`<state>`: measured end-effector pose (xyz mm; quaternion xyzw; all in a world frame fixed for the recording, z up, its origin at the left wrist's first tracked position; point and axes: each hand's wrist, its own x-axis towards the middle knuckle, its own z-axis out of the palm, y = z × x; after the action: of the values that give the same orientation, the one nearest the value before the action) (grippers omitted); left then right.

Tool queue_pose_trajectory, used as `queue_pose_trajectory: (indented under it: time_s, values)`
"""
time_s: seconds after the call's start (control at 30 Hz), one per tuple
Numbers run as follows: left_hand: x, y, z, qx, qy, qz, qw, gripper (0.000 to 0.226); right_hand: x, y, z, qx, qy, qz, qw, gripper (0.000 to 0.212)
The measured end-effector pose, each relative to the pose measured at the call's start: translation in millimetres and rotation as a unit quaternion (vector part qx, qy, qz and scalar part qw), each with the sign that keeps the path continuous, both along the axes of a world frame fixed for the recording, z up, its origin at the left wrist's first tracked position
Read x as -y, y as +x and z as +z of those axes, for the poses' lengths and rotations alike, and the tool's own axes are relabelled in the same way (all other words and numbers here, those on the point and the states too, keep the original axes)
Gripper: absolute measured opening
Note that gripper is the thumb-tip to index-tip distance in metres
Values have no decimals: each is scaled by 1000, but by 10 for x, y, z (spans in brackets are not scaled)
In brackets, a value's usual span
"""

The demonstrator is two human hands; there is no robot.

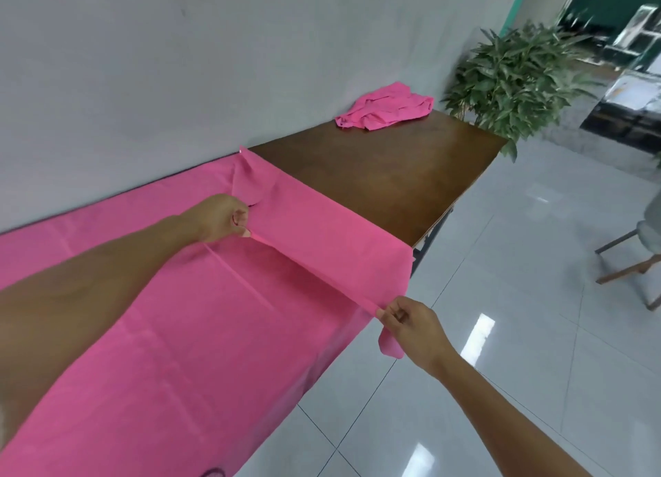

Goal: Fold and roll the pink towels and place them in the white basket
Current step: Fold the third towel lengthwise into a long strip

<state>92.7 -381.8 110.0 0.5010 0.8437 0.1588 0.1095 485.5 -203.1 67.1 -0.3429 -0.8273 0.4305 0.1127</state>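
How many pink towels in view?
2. The spread towel covers the near table, its edge pinched by left hand and right hand. The crumpled towel lies at the table's far end. Others may be out of frame.

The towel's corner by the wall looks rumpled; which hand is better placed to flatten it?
Probably the left hand: it grips the towel beside that corner, while the right hand pinches the fold past the table front edge.
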Motion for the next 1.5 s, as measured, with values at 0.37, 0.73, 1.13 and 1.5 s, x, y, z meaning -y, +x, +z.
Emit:
queue_pose_trajectory:
  time_s: [0.37, 0.73, 1.13, 1.5]
  values:
    - [662, 598, 316, -47, -23, 66, 996, 33, 424, 406, 1, -18, 5, 72, 997, 43]
    - [1481, 1332, 436, -95, -38, 112, 988, 25, 954, 919, -102, -43, -61, 131, 989, 36]
    - [2213, 1524, 621, -114, -32, 138, 983, 24, 1613, 998, -113, -58, -91, 188, 976, 34]
    - [3138, 1114, 696, -118, -36, 113, 986, 26, 2799, 752, -44, -56, -89, 180, 978, 32]
